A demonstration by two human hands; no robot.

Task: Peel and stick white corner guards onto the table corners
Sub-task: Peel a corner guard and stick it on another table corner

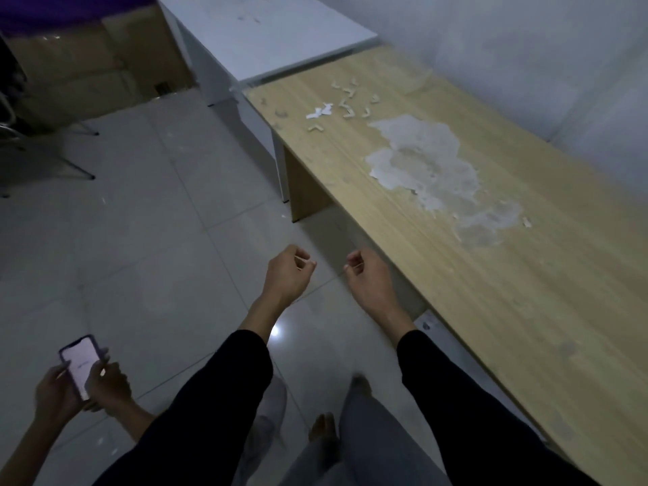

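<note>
Hovering left hand point(289, 270) and right hand point(366, 275) beside the bench point(526, 310), fingers curling, can't tell if they're pinching anything. Corner guards point(347, 110) are lying at the far end, probably waiting for pickup.

— Left grip point(289, 271)?
— Stretched out ahead, back upward, fingers curled in, thumb against fingertips.
— Right grip point(364, 275)?
— Alongside, close but not touching, curled likewise. Both wrists bare.
— Pinching anything?
— Too small to tell.

Curled left hand point(289, 271) and right hand point(366, 277) hover beside table point(491, 292) bearing corner guards point(347, 112).
</note>
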